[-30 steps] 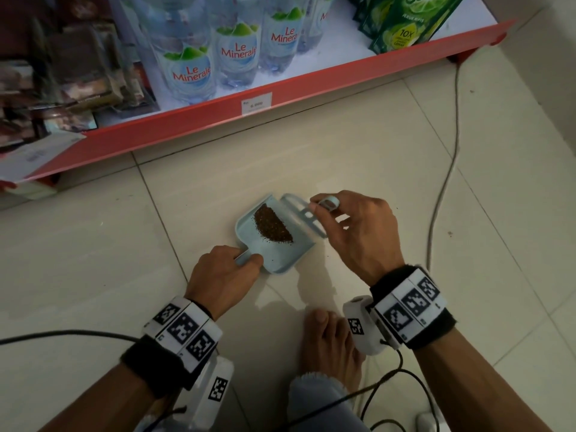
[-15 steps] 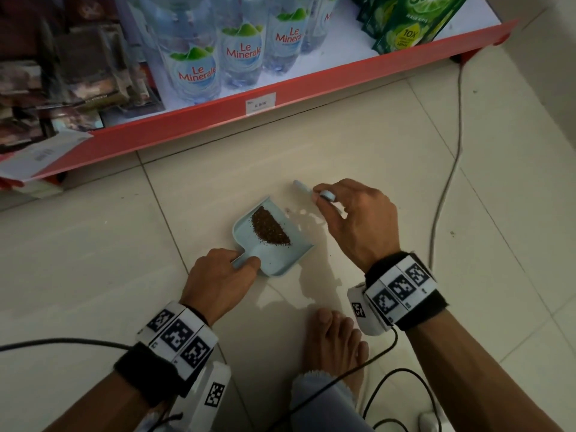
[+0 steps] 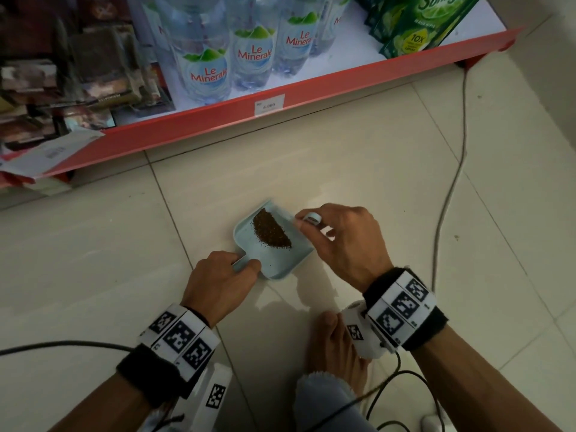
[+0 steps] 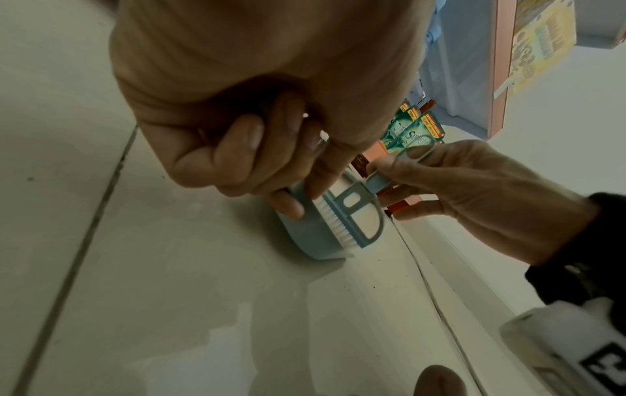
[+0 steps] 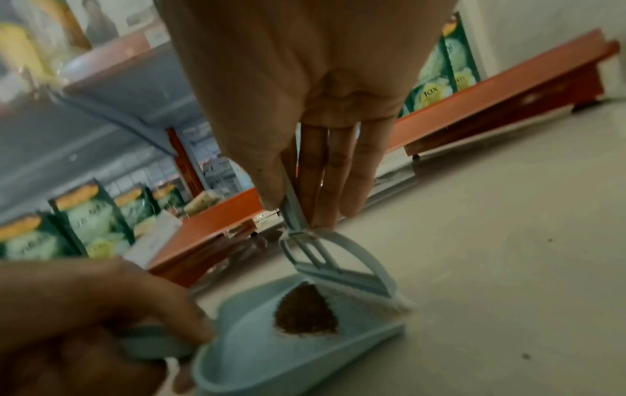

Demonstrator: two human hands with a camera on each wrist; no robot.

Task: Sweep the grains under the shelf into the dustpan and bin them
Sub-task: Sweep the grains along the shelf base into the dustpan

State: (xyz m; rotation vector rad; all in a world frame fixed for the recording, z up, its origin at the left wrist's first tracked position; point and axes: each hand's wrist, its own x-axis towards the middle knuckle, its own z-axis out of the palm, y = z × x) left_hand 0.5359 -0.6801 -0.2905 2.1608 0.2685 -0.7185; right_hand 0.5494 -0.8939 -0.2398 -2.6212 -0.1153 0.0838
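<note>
We're crouching on the floor (image 3: 389, 169) in front of the red shelf (image 3: 218, 126). Left hand (image 3: 218, 282) is gripping the dustpan (image 3: 277, 263) handle, fingers curled round it, pan lying on the tile. Right hand (image 3: 346, 241) is pinching the brush (image 4: 342, 219) handle between thumb and fingers; bristles are sitting at the pan's open lip.

Grains (image 3: 271, 232) are piled dark in the pan, up against the bristles. The left wrist view is showing a few loose specks on the tile just beside the pan; too small to say whether they're grains.

Step, as we're reading it: we're finishing the sweep-in, the bulk looking collected. Binning not yet done. No bin in any view, so we can't tell where it is.

Next move, our call:
- one short stroke for the stray specks, if they matter
- brush staying at the lip as a gate
- pan tipping back toward the handle before lifting, so the pile is sliding away from the open edge
- carrying level, slow

Risks: the pile is sitting near the lip, so a forward tilt spills it. There's also a cable (image 3: 452, 182) trailing on the floor to our right, and wrist-rig leads near our bare foot (image 3: 336, 347); watch them when standing up.
</note>
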